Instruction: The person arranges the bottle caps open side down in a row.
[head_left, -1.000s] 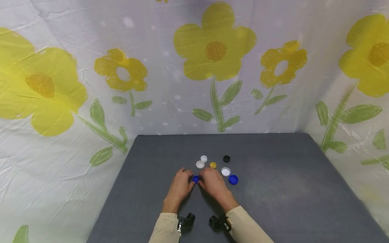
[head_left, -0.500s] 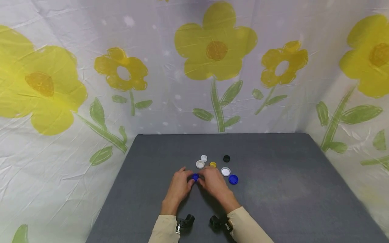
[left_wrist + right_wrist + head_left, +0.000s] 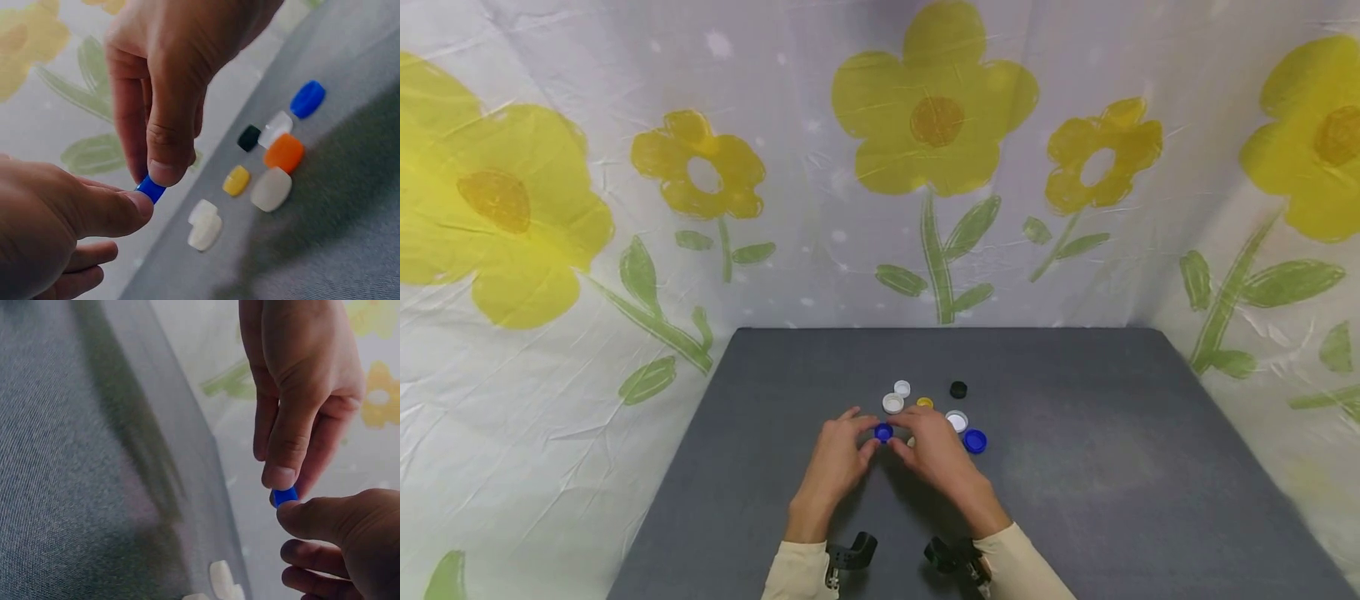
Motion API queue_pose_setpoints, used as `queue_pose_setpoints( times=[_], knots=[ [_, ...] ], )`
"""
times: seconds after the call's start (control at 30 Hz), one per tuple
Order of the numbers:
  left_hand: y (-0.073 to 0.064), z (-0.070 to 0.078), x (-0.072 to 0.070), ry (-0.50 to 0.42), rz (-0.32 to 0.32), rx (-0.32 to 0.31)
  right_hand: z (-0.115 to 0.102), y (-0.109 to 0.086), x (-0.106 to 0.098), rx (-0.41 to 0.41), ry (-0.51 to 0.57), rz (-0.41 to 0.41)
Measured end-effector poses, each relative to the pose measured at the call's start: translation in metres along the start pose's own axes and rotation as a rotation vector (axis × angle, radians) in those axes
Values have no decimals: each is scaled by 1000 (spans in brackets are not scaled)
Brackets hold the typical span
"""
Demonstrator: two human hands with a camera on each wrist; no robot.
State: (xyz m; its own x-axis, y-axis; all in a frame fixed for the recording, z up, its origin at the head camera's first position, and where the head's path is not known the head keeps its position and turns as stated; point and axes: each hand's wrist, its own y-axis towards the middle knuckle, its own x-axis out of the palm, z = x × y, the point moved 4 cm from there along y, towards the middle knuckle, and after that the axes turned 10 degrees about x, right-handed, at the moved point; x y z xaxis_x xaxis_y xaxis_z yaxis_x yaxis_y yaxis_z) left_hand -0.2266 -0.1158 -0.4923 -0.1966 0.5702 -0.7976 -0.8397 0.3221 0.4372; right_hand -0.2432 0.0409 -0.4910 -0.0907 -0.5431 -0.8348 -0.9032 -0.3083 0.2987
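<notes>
A small blue bottle cap (image 3: 883, 432) is held up between my two hands above the table. My left hand (image 3: 837, 458) pinches its left side with thumb and fingers. From the other side my right hand (image 3: 938, 450) pinches the same cap. In the left wrist view, both thumbs lie against the blue cap (image 3: 150, 189); the right hand (image 3: 169, 75) comes from the top. The right wrist view has the blue cap (image 3: 285, 496) between the thumbs, largely covered by fingers. Under and beyond the hands lie other caps, including an orange cap (image 3: 284, 153) visible in the left wrist view.
On the dark grey table (image 3: 1075, 500) lie two touching white caps (image 3: 892, 403), a yellow cap (image 3: 925, 402), a black cap (image 3: 958, 389), another white cap (image 3: 957, 420) and a larger blue cap (image 3: 975, 441). A flower-patterned cloth (image 3: 820, 275) hangs behind.
The blue cap, held in both hands, has moved slightly up in the head view. The wrists have spread a little apart, and a pale cap now shows beneath the right hand.
</notes>
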Motion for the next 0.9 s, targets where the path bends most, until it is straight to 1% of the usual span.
queue_pose_setpoints(
  times=[0.13,0.2,0.33,0.43,0.53,0.67,0.83,0.9],
  knots=[
    [-1,7,-8,-1,-4,19,-3,-5,-7,-17,68,19],
    [-2,10,-11,-8,-12,35,-4,-8,-10,-12,102,23],
    [-5,14,-15,-46,-28,69,-4,-14,-14,19,153,34],
    [-6,17,-19,-78,-26,82,-3,-18,-17,48,161,42],
    [-6,19,-21,-105,-21,81,-1,-21,-18,109,184,16],
    [-7,21,-22,-121,2,87,2,-22,-21,185,259,-46],
    [-8,22,-24,-144,75,121,3,-22,-23,205,349,-113],
    [-9,22,-24,-157,94,126,3,-23,-22,213,381,-150]
  ],
)
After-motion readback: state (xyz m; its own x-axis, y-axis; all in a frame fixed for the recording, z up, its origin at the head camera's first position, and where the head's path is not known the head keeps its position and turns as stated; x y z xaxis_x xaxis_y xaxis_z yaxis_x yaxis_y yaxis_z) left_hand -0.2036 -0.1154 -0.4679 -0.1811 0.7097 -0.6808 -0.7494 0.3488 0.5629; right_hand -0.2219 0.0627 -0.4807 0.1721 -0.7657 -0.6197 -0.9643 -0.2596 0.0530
